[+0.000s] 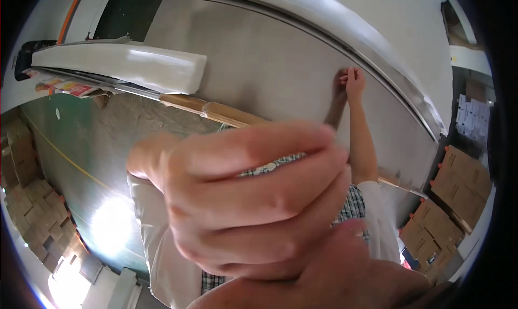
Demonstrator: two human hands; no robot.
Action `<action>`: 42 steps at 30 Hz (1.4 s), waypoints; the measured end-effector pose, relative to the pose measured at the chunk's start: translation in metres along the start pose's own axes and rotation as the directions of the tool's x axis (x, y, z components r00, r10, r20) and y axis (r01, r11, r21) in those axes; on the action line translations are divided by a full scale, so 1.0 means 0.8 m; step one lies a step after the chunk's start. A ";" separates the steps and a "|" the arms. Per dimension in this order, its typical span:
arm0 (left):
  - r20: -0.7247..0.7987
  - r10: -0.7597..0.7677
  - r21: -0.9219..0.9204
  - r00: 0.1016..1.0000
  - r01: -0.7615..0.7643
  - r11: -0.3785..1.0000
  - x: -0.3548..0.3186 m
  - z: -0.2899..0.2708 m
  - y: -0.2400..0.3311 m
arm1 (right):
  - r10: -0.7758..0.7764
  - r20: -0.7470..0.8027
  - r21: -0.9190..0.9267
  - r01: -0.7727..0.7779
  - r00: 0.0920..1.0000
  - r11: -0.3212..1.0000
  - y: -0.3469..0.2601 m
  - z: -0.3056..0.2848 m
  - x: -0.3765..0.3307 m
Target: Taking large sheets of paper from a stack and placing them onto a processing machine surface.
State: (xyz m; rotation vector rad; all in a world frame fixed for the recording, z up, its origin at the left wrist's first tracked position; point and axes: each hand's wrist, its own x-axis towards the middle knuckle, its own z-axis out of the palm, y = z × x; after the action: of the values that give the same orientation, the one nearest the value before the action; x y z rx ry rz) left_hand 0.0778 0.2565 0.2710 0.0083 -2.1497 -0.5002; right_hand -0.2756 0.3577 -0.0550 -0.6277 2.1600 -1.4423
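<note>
My left hand (pixel 259 201) is raised very close to the camera and fills the middle of the view. Its fingers are curled and pressed together, pointing right; anything inside them is hidden. Farther off, my right hand (pixel 354 83) is over the grey tabletop (pixel 270 50), near the long shiny metal rail (pixel 377 55). Its fingertips are pinched together, and whatever they hold is too small to make out. A dark reflection or shadow of that hand shows on the tabletop beside it.
A long white padded-looking block (pixel 129 66) lies at the table's left end. Brown wrapping (pixel 216 112) covers part of the near edge. Cardboard boxes are stacked at the right (pixel 458 179) and far left (pixel 40 217). A yellow line (pixel 70 160) crosses the green floor.
</note>
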 end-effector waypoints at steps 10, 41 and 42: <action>-0.160 0.135 -0.235 0.978 -0.171 0.957 0.018 0.084 -0.175 | -0.518 0.061 -0.958 -0.095 0.853 -0.270 -0.045 0.057 -0.052; 0.072 -0.900 -0.347 0.430 0.857 0.381 -0.111 0.107 -0.685 | -0.423 -0.168 -0.706 0.191 0.890 0.682 -0.019 0.039 -0.018; 0.230 -0.852 -0.546 0.471 0.787 0.288 -0.104 0.102 -0.659 | -0.423 -0.177 -0.714 0.180 0.889 0.677 -0.018 0.033 -0.022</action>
State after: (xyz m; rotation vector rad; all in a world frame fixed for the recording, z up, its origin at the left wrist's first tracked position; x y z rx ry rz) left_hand -0.0298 -0.1834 -0.0230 0.8478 -1.6125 -1.7467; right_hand -0.2445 0.3444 -0.0486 -1.1193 3.0077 -0.8769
